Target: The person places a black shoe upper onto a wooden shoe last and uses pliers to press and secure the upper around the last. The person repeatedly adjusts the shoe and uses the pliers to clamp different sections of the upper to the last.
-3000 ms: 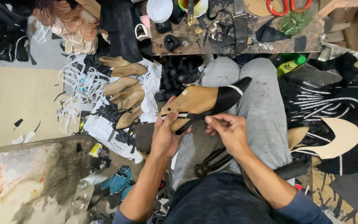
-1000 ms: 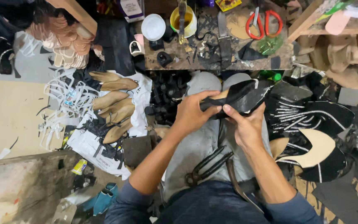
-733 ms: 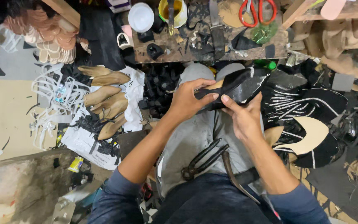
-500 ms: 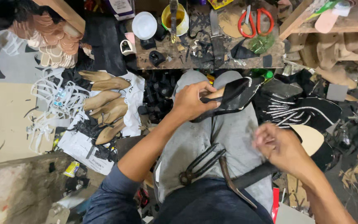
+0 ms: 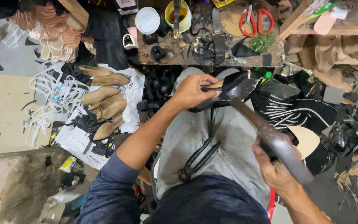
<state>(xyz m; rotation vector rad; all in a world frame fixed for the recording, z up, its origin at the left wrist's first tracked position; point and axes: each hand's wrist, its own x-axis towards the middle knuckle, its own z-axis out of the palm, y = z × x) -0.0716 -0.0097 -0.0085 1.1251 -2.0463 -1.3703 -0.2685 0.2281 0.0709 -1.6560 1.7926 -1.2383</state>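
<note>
Shoe [image 5: 233, 89] sits in left grip [image 5: 191, 91], seemingly clamped.

Left hand [image 5: 191, 90] reaches forward with fingers curled shut; right hand [image 5: 275, 168] is fisted beside the thigh.

Black glossy shoe upper on a tan wooden last [image 5: 228, 89]: upper centre of frame, lying roughly horizontal over the knees, pale wood showing at its left end, left hand [image 5: 192, 92] wrapped round it. Long grey metal hammer-like tool [image 5: 276, 143]: motion-blurred, running diagonally from the shoe to lower right, gripped by right hand [image 5: 275, 172].
</note>
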